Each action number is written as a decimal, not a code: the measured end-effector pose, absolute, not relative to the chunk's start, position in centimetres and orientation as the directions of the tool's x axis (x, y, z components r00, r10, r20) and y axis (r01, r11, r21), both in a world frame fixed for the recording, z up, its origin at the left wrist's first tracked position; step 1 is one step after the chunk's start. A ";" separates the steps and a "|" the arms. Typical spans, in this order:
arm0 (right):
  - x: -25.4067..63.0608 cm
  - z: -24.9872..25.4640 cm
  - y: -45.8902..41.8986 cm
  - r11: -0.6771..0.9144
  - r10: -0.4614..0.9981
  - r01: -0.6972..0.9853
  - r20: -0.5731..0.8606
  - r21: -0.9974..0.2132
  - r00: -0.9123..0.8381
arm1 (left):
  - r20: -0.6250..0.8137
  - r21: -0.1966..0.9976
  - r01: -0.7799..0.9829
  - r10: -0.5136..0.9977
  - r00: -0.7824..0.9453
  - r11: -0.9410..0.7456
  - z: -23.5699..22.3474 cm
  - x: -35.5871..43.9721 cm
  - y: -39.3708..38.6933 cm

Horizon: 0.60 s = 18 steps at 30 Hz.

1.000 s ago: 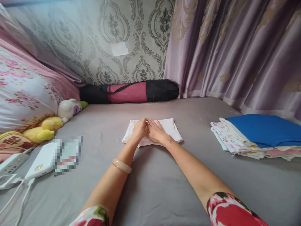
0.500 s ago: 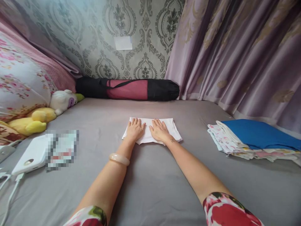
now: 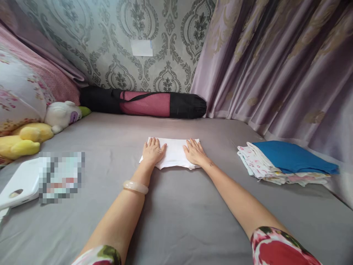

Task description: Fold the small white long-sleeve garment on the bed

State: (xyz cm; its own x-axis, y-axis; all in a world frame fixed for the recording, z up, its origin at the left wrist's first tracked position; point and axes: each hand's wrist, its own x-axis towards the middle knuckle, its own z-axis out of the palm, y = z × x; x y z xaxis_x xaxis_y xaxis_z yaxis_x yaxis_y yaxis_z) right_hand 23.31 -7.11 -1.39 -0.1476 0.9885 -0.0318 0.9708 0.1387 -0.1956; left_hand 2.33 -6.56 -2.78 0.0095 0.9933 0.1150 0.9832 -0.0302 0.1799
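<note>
A folded white cloth garment lies flat on the grey bed sheet in front of me; its exact kind cannot be made out. My left hand rests palm down on its left end, fingers stretched out. On the right end my right hand presses flat, fingers extended and the thumb apart. Both hands cover the garment's side edges in part. Its middle shows between them, and the near edge is slightly wavy. A pale bangle sits on my left forearm.
To the right lies a stack of folded clothes with a blue piece on top. A black and pink rolled bag lies along the wall. At left are a white power bank, a blurred packet and plush toys.
My hands have slid apart toward the two ends of the white garment, baring more of its middle. The view has turned slightly to the right.
</note>
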 end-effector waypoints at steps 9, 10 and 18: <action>25.9 -1.8 -6.4 0.114 0.987 0.972 -0.091 -0.206 -0.135 | 0.058 0.172 0.985 0.998 -0.016 0.006 -2.3 1.4 -6.7; 26.1 -1.9 -6.3 0.124 0.985 0.971 -0.092 -0.203 -0.145 | 0.050 0.174 0.985 0.999 -0.018 0.009 -2.3 1.3 -6.6; 26.6 -1.9 -6.1 0.147 0.981 0.969 -0.098 -0.200 -0.169 | 0.040 0.164 0.986 0.999 -0.005 -0.001 -2.2 1.0 -6.7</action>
State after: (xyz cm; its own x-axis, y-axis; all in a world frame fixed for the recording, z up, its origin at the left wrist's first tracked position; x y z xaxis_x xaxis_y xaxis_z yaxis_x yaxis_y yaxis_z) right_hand 26.59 -6.12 -1.93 -0.1692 0.9807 -0.0979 0.9688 0.1472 -0.1996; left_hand 1.05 -6.68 -2.20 -0.0055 0.9992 0.0400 0.9864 -0.0012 0.1643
